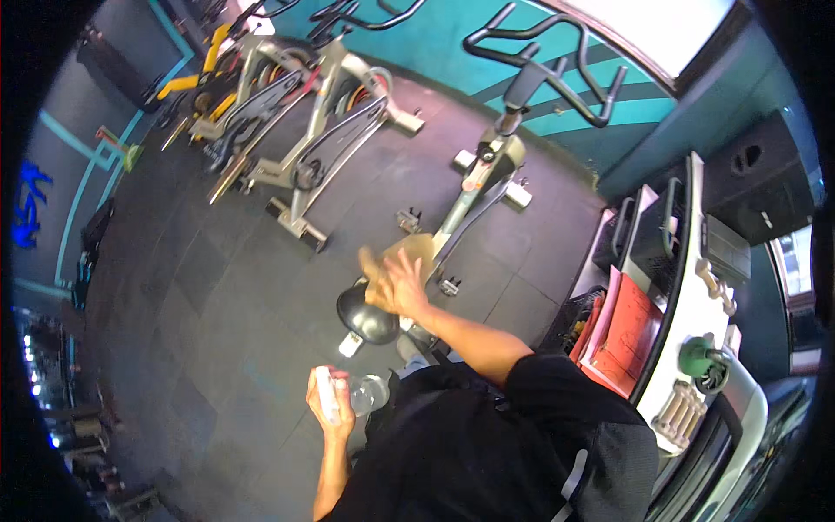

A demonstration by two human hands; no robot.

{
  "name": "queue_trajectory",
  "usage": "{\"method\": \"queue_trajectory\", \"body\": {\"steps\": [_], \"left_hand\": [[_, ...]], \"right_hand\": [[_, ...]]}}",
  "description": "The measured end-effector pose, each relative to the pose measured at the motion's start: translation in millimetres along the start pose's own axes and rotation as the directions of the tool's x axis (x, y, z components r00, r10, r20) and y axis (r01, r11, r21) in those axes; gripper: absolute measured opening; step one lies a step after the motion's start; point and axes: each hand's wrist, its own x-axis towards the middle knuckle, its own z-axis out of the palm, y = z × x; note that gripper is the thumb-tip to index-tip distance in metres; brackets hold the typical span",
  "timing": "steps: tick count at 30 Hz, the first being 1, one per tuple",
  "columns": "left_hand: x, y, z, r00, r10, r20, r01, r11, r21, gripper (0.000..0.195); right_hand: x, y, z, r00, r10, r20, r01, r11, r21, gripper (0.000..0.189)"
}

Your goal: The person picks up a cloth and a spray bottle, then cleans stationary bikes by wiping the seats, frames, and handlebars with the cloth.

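Note:
My left hand (336, 404) is wrapped around the white trigger head of a clear spray bottle (372, 395), held low in front of my body. My right hand (401, 287) is over the stationary bike's black saddle (368, 316), fingers spread against a yellow-brown cloth (373, 277). The cloth is blurred and hangs around the fingers, partly over the frame in front of the saddle. Beyond it, the spin bike (466, 196) stretches away from me to its black handlebar (548, 59). A pedal (450, 286) shows beside the frame.
More spin bikes (313, 150) stand at upper left, one with yellow parts (179, 85). On my right, a white shelf unit (695, 326) holds dumbbells (678, 414), a green kettlebell (698, 357), red folders (623, 333) and black baskets (659, 228). Dark rubber tiles (215, 346) cover the floor.

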Motion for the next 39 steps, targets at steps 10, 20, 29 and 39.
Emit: {"method": "queue_trajectory", "body": {"steps": [10,20,29,39], "left_hand": [[193.0,120.9,193.4,0.747,0.623,0.235,-0.533,0.771,-0.349,0.011],[313.6,176.6,417.6,0.843,0.517,0.149,-0.451,0.83,-0.327,0.018],[333.6,202.6,464.2,0.928,0.264,0.262,-0.22,0.957,-0.187,0.023],[305.0,189.9,451.6,0.948,0.225,0.224,-0.201,0.972,-0.125,0.022]], "right_hand": [[-52.5,123.8,-164.9,0.503,0.837,0.216,-0.032,-0.231,0.972,0.039],[-58.0,255.3,-372.3,0.448,0.891,-0.076,0.319,-0.08,0.944,0.046],[23.3,330.8,-487.0,0.576,0.764,-0.292,0.361,0.083,0.929,0.041],[282.8,271.4,-452.3,0.948,0.049,-0.314,-0.185,0.888,-0.421,0.066]]}}
